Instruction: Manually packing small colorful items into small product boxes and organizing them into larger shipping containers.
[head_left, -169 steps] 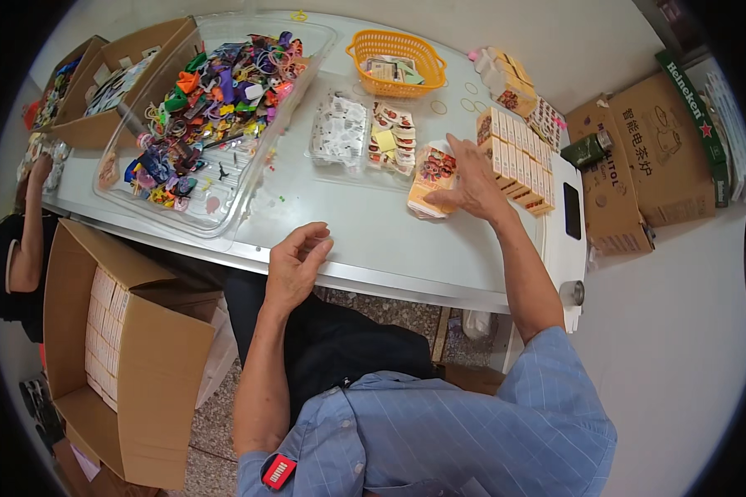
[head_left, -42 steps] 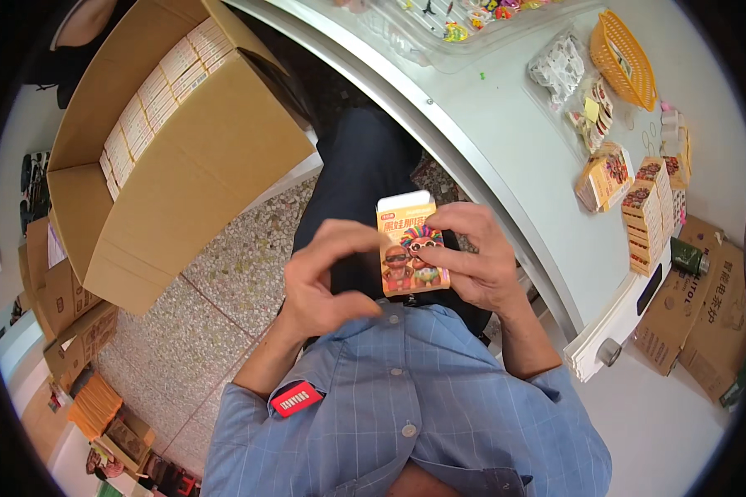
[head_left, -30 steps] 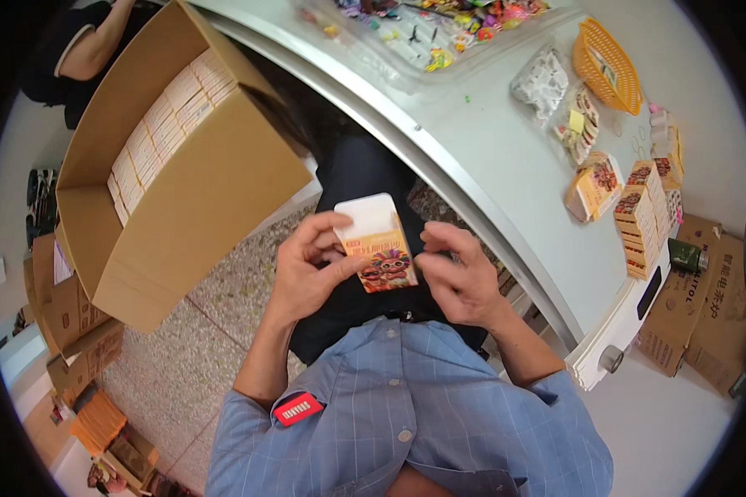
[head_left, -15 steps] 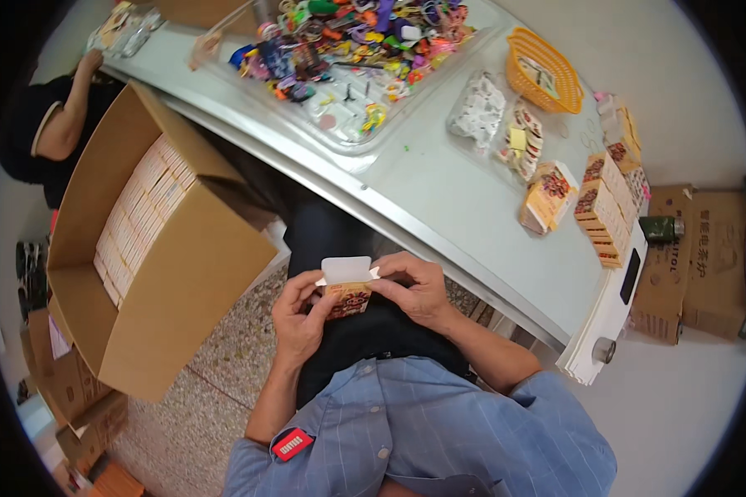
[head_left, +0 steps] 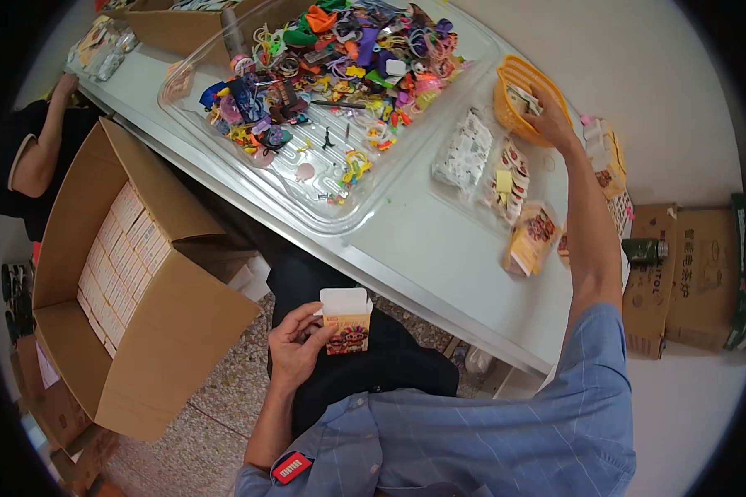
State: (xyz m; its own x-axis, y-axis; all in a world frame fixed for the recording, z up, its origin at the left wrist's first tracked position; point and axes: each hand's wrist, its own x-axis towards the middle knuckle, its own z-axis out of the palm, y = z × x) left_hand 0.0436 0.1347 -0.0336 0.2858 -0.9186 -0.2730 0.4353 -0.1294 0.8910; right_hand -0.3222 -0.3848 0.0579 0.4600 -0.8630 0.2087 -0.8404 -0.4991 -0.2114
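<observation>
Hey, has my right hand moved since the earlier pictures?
Yes. Judged against the table, the right hand has gone from the small box forward and rightward to the yellow basket.

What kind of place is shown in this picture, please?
Probably a small packing workshop: a clear plastic tub heaped with colourful trinkets, a large cardboard carton holding rows of small boxes, and an open printed box in the left hand.

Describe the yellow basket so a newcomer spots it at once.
Start at the white table. Right of the big clear plastic tray, near the wall, sits the yellow plastic basket. Its pierced yellow sides set it apart from that tray.
</observation>
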